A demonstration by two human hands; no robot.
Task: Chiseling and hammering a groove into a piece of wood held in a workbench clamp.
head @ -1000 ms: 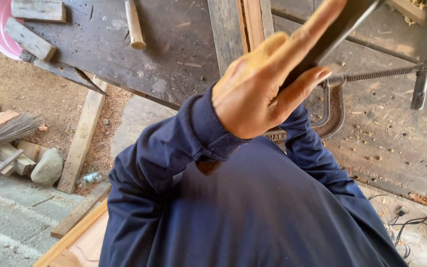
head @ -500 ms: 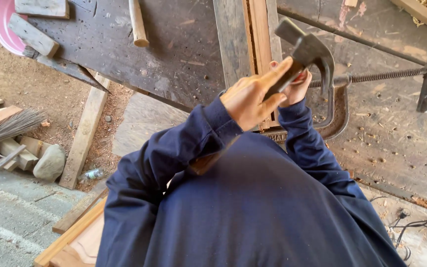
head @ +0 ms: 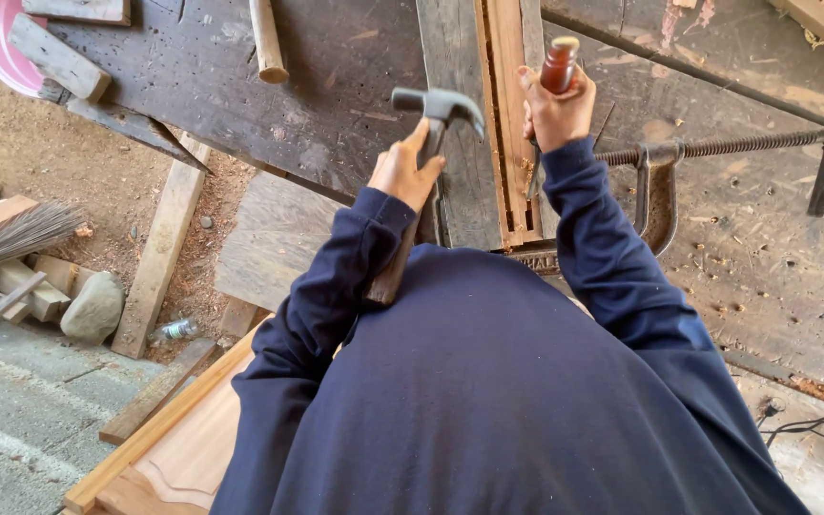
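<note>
Dusty dark worktop [head: 240, 105], wood strip [head: 507, 114] clamped near its front edge. Your right hand [head: 557, 107] fingers wrap the chisel [head: 559, 65], upright on the strip. Your left hand [head: 404, 172] grips the hammer [head: 436, 114]; its head sits just left of the chisel's top.

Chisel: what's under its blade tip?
The chisel, held by the right hand, points down into a groove of the reddish wooden frame piece lying on the dark workbench. The hand and sleeve cover most of the blade; tip contact can't be seen.
</note>
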